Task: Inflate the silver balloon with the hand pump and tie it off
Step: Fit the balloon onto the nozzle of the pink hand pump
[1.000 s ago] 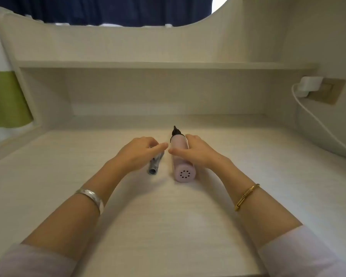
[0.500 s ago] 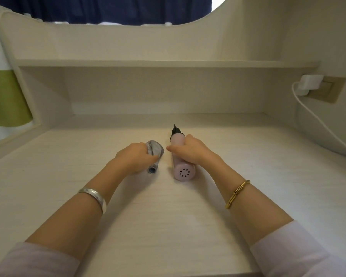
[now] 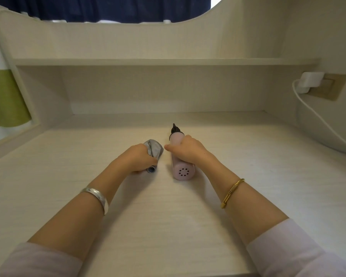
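Two hands, left hand (image 3: 137, 159) gripping silver balloon (image 3: 155, 148), right hand (image 3: 188, 149) gripping pink pump (image 3: 183, 170)

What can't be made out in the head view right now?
- Silver balloon: middle hidden inside the left hand.
- Hand pump: mid-body covered by the right hand.
- White cable from the charger: cut off by the right frame edge.

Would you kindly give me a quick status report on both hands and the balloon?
Left hand grips silver balloon, flat, neck toward camera. Right hand grips pink pump lying on desk. Balloon not on nozzle. Nothing between them.
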`<control>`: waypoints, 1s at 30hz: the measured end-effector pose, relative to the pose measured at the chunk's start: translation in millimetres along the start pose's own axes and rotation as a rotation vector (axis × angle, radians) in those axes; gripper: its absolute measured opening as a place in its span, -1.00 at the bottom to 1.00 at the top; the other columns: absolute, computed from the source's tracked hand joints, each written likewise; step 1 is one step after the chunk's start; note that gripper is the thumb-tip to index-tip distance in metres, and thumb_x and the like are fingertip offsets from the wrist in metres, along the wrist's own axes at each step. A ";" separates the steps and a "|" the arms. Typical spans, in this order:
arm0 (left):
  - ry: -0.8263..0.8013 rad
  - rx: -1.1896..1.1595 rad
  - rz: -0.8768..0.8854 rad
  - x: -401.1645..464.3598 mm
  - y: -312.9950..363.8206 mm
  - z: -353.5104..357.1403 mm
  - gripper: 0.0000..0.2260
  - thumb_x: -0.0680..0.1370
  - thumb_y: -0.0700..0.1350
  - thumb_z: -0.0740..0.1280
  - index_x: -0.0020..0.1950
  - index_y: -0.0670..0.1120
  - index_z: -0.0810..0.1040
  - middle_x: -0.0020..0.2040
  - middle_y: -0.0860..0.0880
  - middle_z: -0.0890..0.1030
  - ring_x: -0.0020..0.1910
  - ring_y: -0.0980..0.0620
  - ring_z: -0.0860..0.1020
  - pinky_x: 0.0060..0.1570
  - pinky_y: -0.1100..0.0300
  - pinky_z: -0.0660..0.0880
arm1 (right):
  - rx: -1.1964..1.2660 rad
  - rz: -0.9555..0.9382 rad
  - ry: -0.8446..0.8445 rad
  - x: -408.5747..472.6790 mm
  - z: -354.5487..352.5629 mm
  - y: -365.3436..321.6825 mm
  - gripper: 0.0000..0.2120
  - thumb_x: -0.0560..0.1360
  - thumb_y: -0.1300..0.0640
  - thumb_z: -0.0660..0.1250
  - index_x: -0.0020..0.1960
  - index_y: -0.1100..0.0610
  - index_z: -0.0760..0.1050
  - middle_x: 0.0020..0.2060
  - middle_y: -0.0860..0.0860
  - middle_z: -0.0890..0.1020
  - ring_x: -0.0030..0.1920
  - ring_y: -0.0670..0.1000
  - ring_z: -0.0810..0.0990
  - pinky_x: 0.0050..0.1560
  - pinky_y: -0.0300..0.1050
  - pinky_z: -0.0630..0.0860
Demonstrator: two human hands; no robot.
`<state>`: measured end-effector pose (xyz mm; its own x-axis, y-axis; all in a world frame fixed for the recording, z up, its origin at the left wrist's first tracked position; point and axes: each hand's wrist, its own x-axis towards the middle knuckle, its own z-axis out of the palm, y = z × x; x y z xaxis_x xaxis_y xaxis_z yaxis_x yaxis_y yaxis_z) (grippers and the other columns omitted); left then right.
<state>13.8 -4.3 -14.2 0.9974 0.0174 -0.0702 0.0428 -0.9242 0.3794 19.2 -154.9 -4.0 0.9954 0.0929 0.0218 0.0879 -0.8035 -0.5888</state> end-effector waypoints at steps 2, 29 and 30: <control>-0.004 -0.035 -0.011 1.1 -0.2 0.1 -0.72 0.46 -0.13 0.32 -0.44 -0.10 0.38 -0.48 0.00 0.42 -0.51 0.10 0.38 -0.52 0.30 0.28 | -0.008 0.004 -0.004 0.2 0.5 0.2 -0.66 0.49 -0.10 0.23 0.00 0.18 0.33 -0.09 0.10 0.42 -0.10 0.10 0.42 -0.20 -0.11 0.35; 0.148 -1.047 -0.116 -2.3 1.5 -14.5 -0.88 0.51 -0.19 0.33 -0.21 -0.18 0.54 -0.23 -0.11 0.57 -0.33 0.00 0.52 -0.42 0.30 0.44 | 0.403 0.099 -0.016 -6.7 -29.1 5.4 -0.78 0.37 0.08 0.35 -0.20 0.19 0.36 -0.35 0.07 0.46 -0.42 0.04 0.46 -0.45 -0.25 0.32; 0.179 -1.092 -0.132 -2.4 1.5 -16.7 -0.89 0.51 -0.18 0.34 -0.17 -0.19 0.55 -0.20 -0.12 0.58 -0.30 -0.02 0.51 -0.38 0.27 0.43 | 0.417 0.099 -0.027 -8.3 -31.8 5.4 -0.77 0.37 0.08 0.35 -0.15 0.21 0.38 -0.35 0.08 0.48 -0.45 0.03 0.47 -0.50 -0.31 0.32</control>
<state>12.5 0.7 2.0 0.9715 0.2269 -0.0689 0.0893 -0.0811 0.9927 12.6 -178.7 18.3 0.9965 0.0465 -0.0691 -0.0364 -0.5037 -0.8631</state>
